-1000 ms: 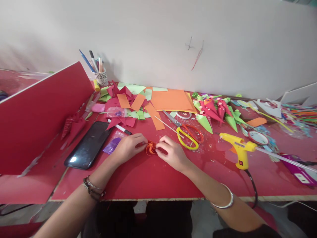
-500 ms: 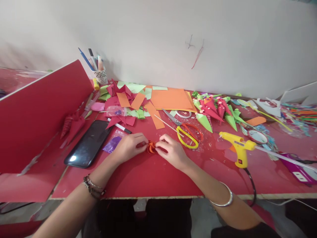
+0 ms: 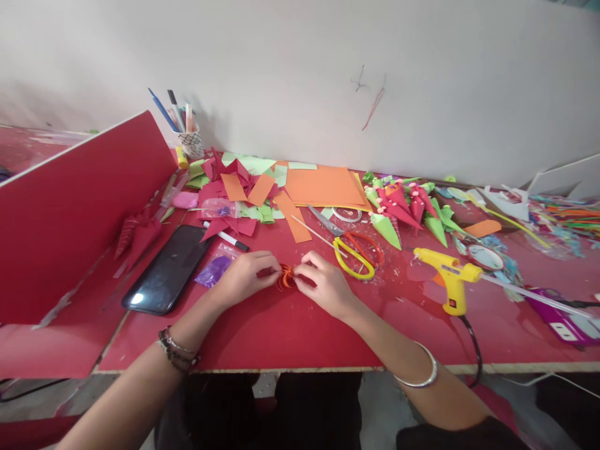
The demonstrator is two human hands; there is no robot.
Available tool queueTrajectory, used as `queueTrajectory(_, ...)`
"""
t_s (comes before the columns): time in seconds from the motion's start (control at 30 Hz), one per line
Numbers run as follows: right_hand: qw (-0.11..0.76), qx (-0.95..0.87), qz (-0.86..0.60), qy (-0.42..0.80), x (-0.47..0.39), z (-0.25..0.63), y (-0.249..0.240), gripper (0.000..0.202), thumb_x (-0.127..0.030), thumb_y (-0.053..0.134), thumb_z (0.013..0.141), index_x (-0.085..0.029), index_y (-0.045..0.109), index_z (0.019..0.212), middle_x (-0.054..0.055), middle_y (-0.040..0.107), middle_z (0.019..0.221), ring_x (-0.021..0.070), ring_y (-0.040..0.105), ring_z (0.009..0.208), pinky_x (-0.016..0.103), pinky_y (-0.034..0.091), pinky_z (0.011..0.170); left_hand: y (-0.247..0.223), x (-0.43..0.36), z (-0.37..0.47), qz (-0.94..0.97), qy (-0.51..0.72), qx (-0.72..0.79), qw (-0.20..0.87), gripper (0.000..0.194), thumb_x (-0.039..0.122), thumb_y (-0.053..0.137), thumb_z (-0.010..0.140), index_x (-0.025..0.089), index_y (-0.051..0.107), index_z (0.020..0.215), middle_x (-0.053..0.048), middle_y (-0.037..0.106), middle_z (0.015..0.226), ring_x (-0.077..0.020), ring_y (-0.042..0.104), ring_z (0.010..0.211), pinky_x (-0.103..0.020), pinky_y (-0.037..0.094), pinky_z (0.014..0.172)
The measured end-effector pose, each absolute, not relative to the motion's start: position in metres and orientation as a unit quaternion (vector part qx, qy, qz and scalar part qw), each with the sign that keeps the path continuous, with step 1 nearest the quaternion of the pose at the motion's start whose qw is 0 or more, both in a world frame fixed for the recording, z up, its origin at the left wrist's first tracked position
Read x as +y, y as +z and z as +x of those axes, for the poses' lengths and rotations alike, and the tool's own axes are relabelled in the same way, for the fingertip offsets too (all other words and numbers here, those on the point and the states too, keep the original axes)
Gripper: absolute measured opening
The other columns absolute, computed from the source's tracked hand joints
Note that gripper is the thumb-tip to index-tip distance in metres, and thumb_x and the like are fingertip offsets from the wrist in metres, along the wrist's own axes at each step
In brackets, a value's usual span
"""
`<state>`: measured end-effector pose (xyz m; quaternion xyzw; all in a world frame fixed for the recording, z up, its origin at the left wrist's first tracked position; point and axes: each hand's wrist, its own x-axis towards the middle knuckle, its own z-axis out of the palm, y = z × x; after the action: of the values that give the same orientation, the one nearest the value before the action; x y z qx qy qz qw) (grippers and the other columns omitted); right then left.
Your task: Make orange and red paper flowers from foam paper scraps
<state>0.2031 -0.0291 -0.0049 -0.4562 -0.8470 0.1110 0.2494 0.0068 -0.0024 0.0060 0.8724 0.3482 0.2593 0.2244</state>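
A small bundle of thin orange loops or strips [image 3: 285, 279] is between my two hands, just above the red table [image 3: 281, 337]. My left hand [image 3: 246, 276] pinches its left side with thumb and fingers together. From the other side, my right hand [image 3: 325, 284] grips it with its fingertips. The exact contact points are partly hidden by my fingers. Scissors with yellow and red handles [image 3: 354, 262] lie open beyond my right hand, beside a thin stick [image 3: 319, 235]. A purple packet [image 3: 215, 270] rests by my left wrist.
A black phone [image 3: 166, 272] and an upright red board [image 3: 79, 219] are at left. A yellow glue gun [image 3: 452, 278] with its cord lies at right. Behind are paper scraps [image 3: 234, 187], orange sheets [image 3: 323, 187], paper cones [image 3: 398, 203] and a pen cup [image 3: 191, 144].
The orange bundle looks slightly more spread between my fingertips. Both hands stay in nearly the same place, and the view has shifted very slightly.
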Motion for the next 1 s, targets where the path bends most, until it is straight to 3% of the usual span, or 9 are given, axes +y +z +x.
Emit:
queueTrajectory(0.53, 0.261, -0.84, -0.459, 0.124, -0.0299, 0.2025, -0.0013, 0.008, -0.023, 0.051, 0.077, -0.019, 0.055, 0.083, 0.003, 0.052, 0.085, 0.0111, 0.053, 0.068, 0.021, 0.041, 0.061, 0.0041, -0.0005, 0.0057, 0.871, 0.237, 0.36, 0.238, 0.009, 0.015, 0.049, 0.076, 0.015, 0.053, 0.068, 0.001, 0.053, 0.065, -0.0085, 0.05, 0.059, -0.018, 0.037, 0.055)
queueTrajectory(1.0, 0.331, -0.823, -0.423, 0.185, -0.0271, 0.2054, -0.0003, 0.007, -0.022, 0.051, 0.078, -0.021, 0.055, 0.084, 0.002, 0.047, 0.083, 0.0127, 0.052, 0.076, 0.025, 0.044, 0.069, 0.0024, 0.0004, 0.005, 0.88, 0.216, 0.367, 0.209, 0.008, 0.018, 0.049, 0.075, 0.016, 0.054, 0.069, 0.001, 0.053, 0.064, -0.0085, 0.047, 0.056, -0.018, 0.034, 0.052)
